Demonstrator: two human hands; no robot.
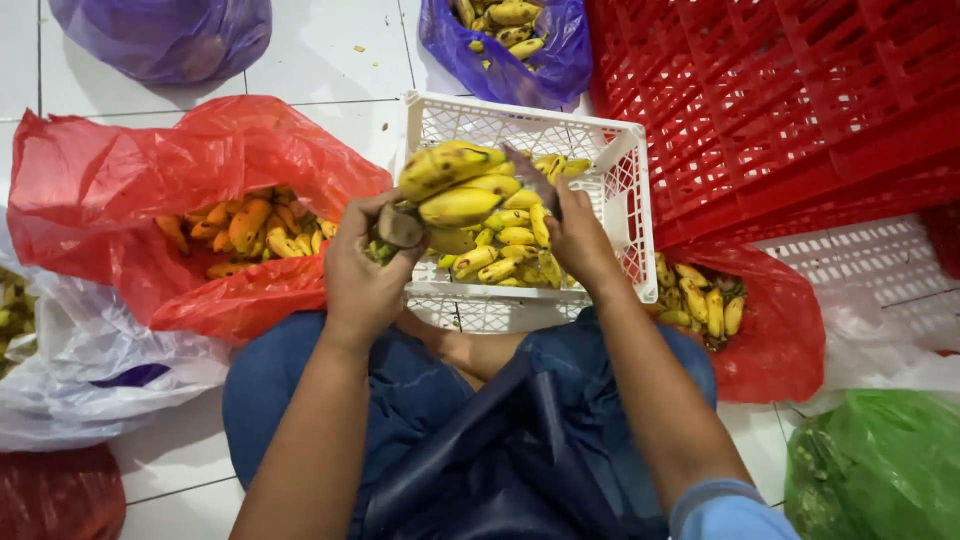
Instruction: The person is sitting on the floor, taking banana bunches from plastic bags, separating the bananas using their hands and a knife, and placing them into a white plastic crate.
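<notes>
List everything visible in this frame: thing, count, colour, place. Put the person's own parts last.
Banana bunch: one, yellow-green, held over white crate.
White crate: one, centre, empty.
Knife: one, dark, in right hand.
Red crates: stacked, top right.
Red bags: two with bananas, left and right.
Purple bags: two, top.
Green bag: one, bottom right.
White bag: one, left.
Left hand: grip on bunch stem.
Right hand: grip on knife.

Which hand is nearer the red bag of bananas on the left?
Left. The left hand grips the banana bunch stem right beside the red bag; the right hand is across the bunch, farther away.
</notes>
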